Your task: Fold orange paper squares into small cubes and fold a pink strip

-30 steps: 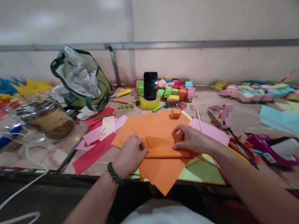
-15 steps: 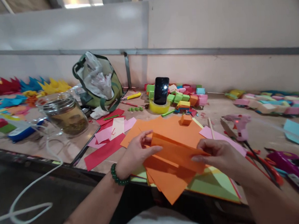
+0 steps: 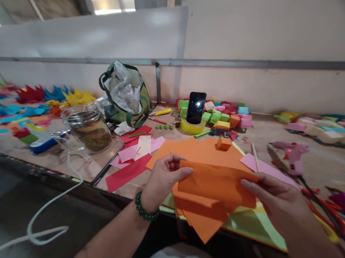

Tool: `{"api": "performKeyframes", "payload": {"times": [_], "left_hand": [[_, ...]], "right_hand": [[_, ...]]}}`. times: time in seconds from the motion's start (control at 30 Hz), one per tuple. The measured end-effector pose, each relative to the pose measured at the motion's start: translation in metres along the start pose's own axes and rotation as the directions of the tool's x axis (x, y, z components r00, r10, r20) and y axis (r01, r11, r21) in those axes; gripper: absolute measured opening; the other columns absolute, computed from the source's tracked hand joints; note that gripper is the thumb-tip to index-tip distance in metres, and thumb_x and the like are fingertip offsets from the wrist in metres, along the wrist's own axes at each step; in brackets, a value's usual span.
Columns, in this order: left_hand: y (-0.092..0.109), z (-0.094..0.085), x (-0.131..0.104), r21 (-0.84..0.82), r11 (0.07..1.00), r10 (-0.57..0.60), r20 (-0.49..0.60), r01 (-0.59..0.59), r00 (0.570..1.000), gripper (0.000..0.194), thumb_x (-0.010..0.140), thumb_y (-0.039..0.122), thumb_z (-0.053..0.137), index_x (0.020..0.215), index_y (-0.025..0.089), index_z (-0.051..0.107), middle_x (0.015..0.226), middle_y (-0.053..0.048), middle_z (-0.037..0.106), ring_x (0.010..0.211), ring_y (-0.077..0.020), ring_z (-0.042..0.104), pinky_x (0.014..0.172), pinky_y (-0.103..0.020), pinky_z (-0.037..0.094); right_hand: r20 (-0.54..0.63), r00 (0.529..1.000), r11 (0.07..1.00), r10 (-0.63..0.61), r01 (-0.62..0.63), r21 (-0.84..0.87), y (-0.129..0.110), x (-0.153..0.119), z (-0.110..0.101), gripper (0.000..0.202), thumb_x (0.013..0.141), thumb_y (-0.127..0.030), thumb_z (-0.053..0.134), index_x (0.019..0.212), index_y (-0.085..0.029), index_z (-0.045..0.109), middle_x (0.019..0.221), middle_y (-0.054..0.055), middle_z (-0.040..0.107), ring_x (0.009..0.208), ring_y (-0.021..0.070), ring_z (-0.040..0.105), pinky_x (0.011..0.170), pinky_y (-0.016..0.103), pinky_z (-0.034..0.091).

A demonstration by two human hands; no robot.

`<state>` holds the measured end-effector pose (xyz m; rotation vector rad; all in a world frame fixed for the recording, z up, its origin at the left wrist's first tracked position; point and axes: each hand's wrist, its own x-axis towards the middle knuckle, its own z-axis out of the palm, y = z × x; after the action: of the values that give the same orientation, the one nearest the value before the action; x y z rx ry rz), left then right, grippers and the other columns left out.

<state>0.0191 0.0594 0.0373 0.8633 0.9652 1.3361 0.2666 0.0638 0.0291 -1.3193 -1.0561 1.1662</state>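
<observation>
An orange paper strip [image 3: 216,182] is stretched between my two hands above a pile of orange sheets [image 3: 203,148]. My left hand [image 3: 168,176], with a green bead bracelet at the wrist, pinches its left end between thumb and fingers. At the right end, my right hand [image 3: 271,189] pinches the upper corner, thumb in front. Green and yellow sheets [image 3: 254,225] lie under the orange ones at the table's front edge. A small orange paper cube [image 3: 224,143] sits behind the strip.
A phone [image 3: 196,108] leans on a yellow tape roll [image 3: 192,126]. To the left are a glass jar [image 3: 90,130], a bag [image 3: 126,95] and red strips [image 3: 130,172]. A pink glue gun [image 3: 293,154] and scissors [image 3: 323,213] are at the right.
The orange strip is now spread flatter and faces me more. My right hand has moved right, away from my left hand. The whole view has shifted left.
</observation>
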Motion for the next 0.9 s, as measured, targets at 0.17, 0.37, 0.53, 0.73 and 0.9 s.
{"api": "performKeyframes", "payload": {"times": [0.17, 0.37, 0.53, 0.73, 0.9], "left_hand": [[-0.001, 0.001, -0.002, 0.029, 0.999, 0.015, -0.006, -0.014, 1.0, 0.033, 0.055, 0.028, 0.083, 0.069, 0.014, 0.056, 0.061, 0.005, 0.055, 0.056, -0.0064, 0.049, 0.054, -0.018, 0.039], [0.0, 0.0, -0.006, 0.078, 0.997, 0.029, -0.018, -0.027, 0.999, 0.03, 0.057, 0.029, 0.082, 0.07, 0.014, 0.058, 0.063, 0.004, 0.056, 0.058, -0.0068, 0.049, 0.054, -0.018, 0.038], [0.0, 0.0, -0.011, 0.104, 0.994, 0.021, -0.068, -0.014, 0.997, 0.029, 0.056, 0.027, 0.082, 0.071, 0.015, 0.06, 0.064, 0.004, 0.056, 0.06, -0.0071, 0.05, 0.056, -0.017, 0.04], [-0.002, -0.001, -0.012, 0.112, 0.994, -0.01, -0.077, 0.018, 0.997, 0.029, 0.057, 0.028, 0.083, 0.071, 0.015, 0.062, 0.067, 0.004, 0.059, 0.064, -0.007, 0.053, 0.061, -0.015, 0.043], [-0.002, 0.0, -0.014, 0.101, 0.993, -0.047, -0.093, 0.056, 0.995, 0.032, 0.054, 0.03, 0.084, 0.07, 0.015, 0.061, 0.065, 0.004, 0.058, 0.063, -0.0073, 0.053, 0.058, -0.015, 0.043]], "right_hand": [[-0.042, 0.999, 0.998, -0.002, 0.004, 0.062, 0.004, 0.001, -0.001, 0.027, 0.046, -0.03, 0.088, 0.066, -0.02, 0.073, 0.066, 0.002, 0.071, 0.061, 0.0148, 0.067, 0.059, 0.019, 0.057], [-0.041, 0.999, 0.996, -0.019, 0.022, 0.085, 0.004, -0.004, 0.002, 0.024, 0.049, -0.03, 0.088, 0.065, -0.021, 0.073, 0.064, 0.001, 0.071, 0.058, 0.0139, 0.066, 0.056, 0.018, 0.056], [0.0, 0.997, 0.988, -0.075, 0.075, 0.136, 0.001, -0.013, 0.009, 0.02, 0.057, -0.032, 0.084, 0.069, -0.021, 0.072, 0.068, 0.001, 0.072, 0.061, 0.0127, 0.066, 0.06, 0.02, 0.055], [-0.004, 0.989, 0.986, -0.147, 0.147, 0.084, -0.004, -0.017, 0.012, 0.021, 0.06, -0.037, 0.081, 0.067, -0.019, 0.072, 0.063, 0.0, 0.069, 0.057, 0.0113, 0.062, 0.057, 0.021, 0.052], [-0.033, 0.989, 0.985, -0.141, 0.144, 0.097, -0.006, -0.018, 0.013, 0.022, 0.058, -0.037, 0.082, 0.065, -0.019, 0.07, 0.061, -0.001, 0.067, 0.055, 0.0112, 0.061, 0.056, 0.022, 0.053]]}}
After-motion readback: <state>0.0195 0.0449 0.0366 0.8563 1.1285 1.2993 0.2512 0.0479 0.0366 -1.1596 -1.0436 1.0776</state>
